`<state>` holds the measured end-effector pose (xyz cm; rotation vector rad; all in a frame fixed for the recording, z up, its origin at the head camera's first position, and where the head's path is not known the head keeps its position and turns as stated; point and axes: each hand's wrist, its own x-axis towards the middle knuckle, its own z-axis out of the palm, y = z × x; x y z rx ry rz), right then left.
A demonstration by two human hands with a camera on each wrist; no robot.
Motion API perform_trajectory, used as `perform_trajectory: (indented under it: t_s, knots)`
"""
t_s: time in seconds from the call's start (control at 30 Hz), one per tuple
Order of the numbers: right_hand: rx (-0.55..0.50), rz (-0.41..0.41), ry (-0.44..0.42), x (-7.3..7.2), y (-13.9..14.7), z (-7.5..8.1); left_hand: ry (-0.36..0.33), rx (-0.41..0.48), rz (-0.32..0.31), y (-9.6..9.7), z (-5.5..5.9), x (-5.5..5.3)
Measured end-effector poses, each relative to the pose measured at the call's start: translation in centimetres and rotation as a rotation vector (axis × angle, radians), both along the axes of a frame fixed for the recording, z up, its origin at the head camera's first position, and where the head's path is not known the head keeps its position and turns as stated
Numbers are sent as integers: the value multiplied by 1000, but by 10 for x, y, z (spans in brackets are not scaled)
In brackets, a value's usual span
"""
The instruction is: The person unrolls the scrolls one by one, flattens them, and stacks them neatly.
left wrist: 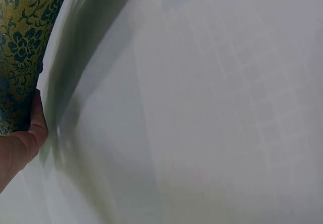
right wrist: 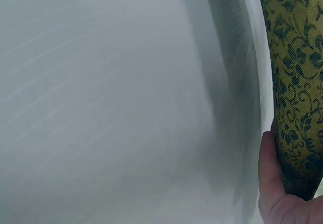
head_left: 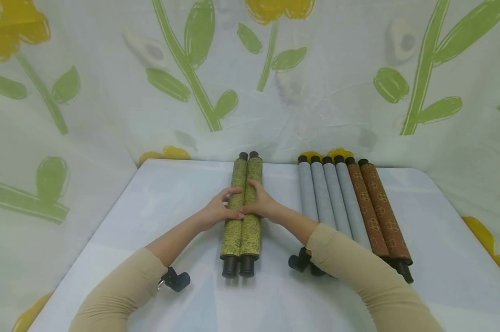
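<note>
Two yellow scrolls (head_left: 250,237) with a dark floral pattern and black end knobs lie side by side, lengthwise, at the middle of the table. My left hand (head_left: 215,210) grips the left one around its middle, thumb across the top. From the other side, my right hand (head_left: 264,204) grips the right scroll, its thumb close to the left thumb. In the left wrist view, fingers (left wrist: 36,125) curl against the side of a patterned scroll (left wrist: 24,47). The right wrist view shows a patterned scroll (right wrist: 300,77) with a finger (right wrist: 270,168) along its edge.
To the right, several pale grey scrolls (head_left: 322,191) and two brown scrolls (head_left: 380,198) with gold motifs lie in a row. My right forearm (head_left: 357,267) crosses over their near ends. The white table (head_left: 158,198) meets a flower-printed curtain (head_left: 337,106) behind.
</note>
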<state>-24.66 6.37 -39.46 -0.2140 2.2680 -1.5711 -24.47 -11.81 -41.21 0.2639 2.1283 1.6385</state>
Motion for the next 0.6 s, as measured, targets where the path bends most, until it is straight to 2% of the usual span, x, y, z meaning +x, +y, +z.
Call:
perform_trajectory:
  t_s: [0.27,0.6]
  knots:
    - [16,3,17,-6,-13,1,21,13,-4,-13,0,-5]
    - [-16,23,1,-8,-31,-1,27,-52,-7,-32,6,-4]
